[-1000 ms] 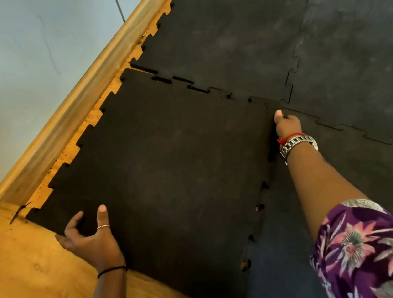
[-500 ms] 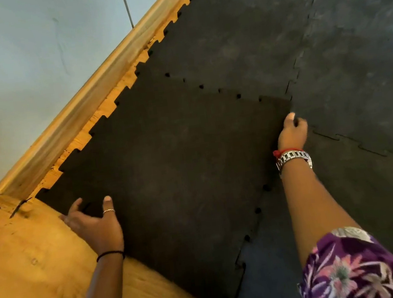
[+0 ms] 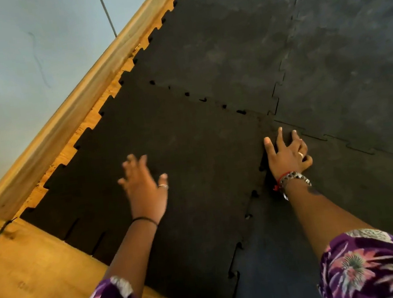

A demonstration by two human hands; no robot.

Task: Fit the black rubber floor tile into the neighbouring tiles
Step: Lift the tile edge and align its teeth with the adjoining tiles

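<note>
Rubber covers most of the floor: the black rubber floor tile (image 3: pixel 180 163) with toothed edges lies flat between the wooden skirting board (image 3: pixel 66 121) and the grey neighbouring tiles (image 3: pixel 328 56). Small gaps show along its far seam and along its right seam. The right hand (image 3: pixel 287 154) presses down on the tile's far right corner, fingers spread apart. The left hand (image 3: pixel 145 188) is blurred over the middle of the tile, fingers apart, holding nothing; whether it touches the tile cannot be told. Bare wooden floor (image 3: pixel 33 283) lies at the near left.
</note>
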